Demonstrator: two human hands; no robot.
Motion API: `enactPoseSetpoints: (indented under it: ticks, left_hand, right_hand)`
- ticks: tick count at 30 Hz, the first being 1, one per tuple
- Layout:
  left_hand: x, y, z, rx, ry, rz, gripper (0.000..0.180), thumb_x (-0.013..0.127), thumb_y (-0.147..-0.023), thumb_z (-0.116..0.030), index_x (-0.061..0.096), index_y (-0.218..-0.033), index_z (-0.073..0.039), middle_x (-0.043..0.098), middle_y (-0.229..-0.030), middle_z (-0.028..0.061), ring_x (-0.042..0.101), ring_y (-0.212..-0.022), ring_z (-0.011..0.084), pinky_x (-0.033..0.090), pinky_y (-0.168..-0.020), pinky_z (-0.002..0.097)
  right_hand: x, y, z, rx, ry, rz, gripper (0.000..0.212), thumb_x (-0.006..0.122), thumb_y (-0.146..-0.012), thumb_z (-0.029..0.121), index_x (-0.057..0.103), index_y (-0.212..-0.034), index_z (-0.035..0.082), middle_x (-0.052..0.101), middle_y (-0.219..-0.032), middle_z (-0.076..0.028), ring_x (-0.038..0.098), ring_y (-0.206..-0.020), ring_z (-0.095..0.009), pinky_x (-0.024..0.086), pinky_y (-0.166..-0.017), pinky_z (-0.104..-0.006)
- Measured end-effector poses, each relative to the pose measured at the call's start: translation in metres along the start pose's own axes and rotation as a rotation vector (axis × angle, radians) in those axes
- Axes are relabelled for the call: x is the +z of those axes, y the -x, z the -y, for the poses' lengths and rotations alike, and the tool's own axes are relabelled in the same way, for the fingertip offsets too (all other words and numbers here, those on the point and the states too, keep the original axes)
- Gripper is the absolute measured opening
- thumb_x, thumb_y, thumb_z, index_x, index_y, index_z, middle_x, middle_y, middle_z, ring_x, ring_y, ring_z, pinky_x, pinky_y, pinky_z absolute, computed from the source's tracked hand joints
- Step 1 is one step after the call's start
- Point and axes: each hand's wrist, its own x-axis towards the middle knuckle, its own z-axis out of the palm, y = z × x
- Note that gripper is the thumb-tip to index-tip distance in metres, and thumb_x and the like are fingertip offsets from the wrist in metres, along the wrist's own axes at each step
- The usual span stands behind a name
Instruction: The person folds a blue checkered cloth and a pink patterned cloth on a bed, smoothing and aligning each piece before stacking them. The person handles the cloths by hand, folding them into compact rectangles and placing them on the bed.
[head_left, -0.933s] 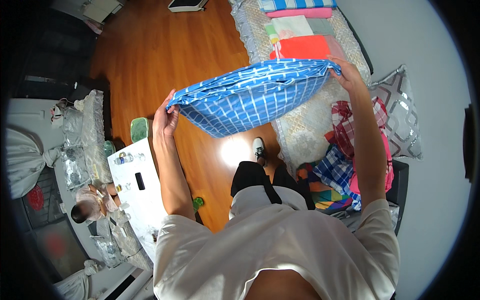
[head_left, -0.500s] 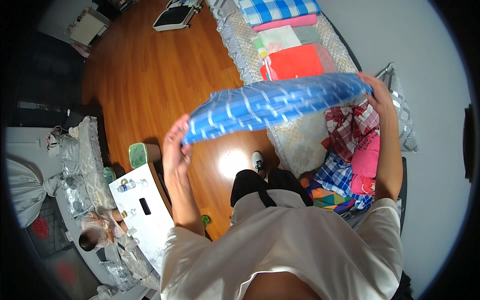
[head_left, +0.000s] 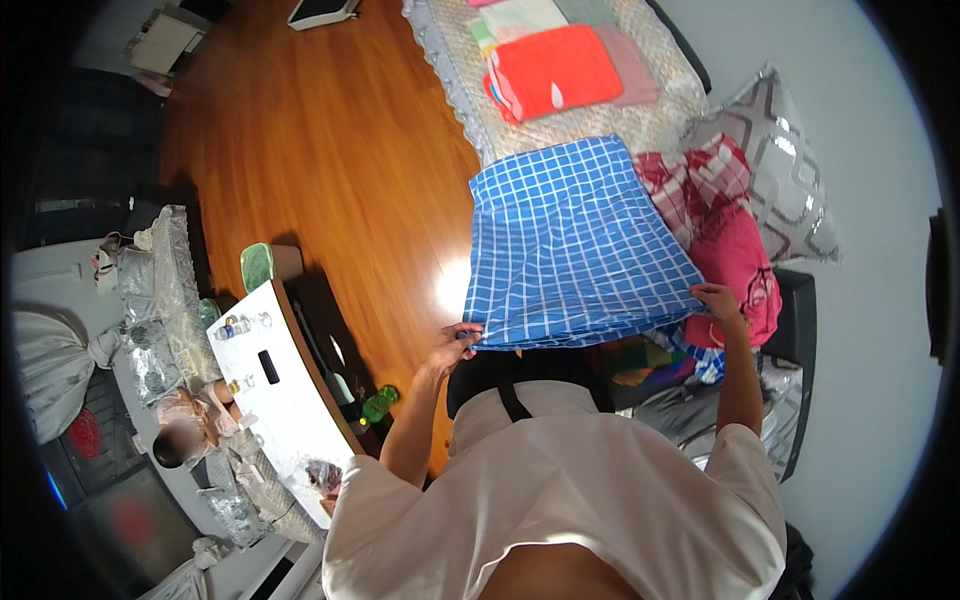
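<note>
Evidently, most things near the hands are carried by the sofa (head_left: 452,62). Over it the blue cloth (head_left: 580,240) is spread, its left side reaching past the sofa's left edge; whether its near part is borne by anything but the hands cannot be told. It can be judged light, soft and limp, hardly fragile, and liable to sag between grips; it is best taken by two corners, with the layers seen along the near edge pinched together. By the sofa's right edge a cushion (head_left: 790,165) is propped, with a pink bundle (head_left: 738,275) and a red cloth (head_left: 690,185) beside the blue cloth. Its near left corner is gripped by the left hand (head_left: 452,347), fingers closed; its near right corner is pinched by the right hand (head_left: 719,301).
</note>
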Motion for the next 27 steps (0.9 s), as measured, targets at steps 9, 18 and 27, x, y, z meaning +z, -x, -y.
enactPoseSetpoints:
  ticks: [9,18,27]
  left_hand:
    - [0.058,0.014,0.128,-0.161,0.093,-0.041,0.019,0.059,-0.089,-0.006,0.060,-0.107,0.001,0.056,-0.081,0.0022,0.052,-0.055,0.0087,0.045,-0.050,0.0173]
    - [0.073,0.047,-0.015,0.233,0.172,-0.192,0.021,0.054,-0.093,-0.017,0.061,-0.106,-0.002,0.061,-0.082,-0.0021,0.052,-0.069,0.0036,0.040,-0.055,0.0161]
    - [0.078,0.112,-0.257,0.943,0.441,-0.077,0.020,0.055,-0.091,-0.007,0.058,-0.104,0.008,0.060,-0.080,0.0045,0.052,-0.059,0.0040,0.045,-0.051,0.0122]
  right_hand:
    - [-0.046,0.000,-0.101,0.153,0.075,0.005,0.018,0.065,-0.084,0.013,0.067,-0.100,0.006,0.062,-0.103,-0.003,0.059,-0.090,-0.017,0.053,-0.067,-0.0312]
    - [-0.032,-0.021,0.057,-0.266,-0.126,0.149,0.026,0.062,-0.084,0.020,0.064,-0.105,0.004,0.062,-0.104,-0.006,0.056,-0.097,-0.017,0.049,-0.081,-0.0341]
    - [-0.037,0.003,0.307,-0.658,-0.444,0.205,0.029,0.057,-0.089,0.009,0.057,-0.116,-0.002,0.061,-0.114,-0.008,0.056,-0.101,-0.013,0.046,-0.086,-0.0261]
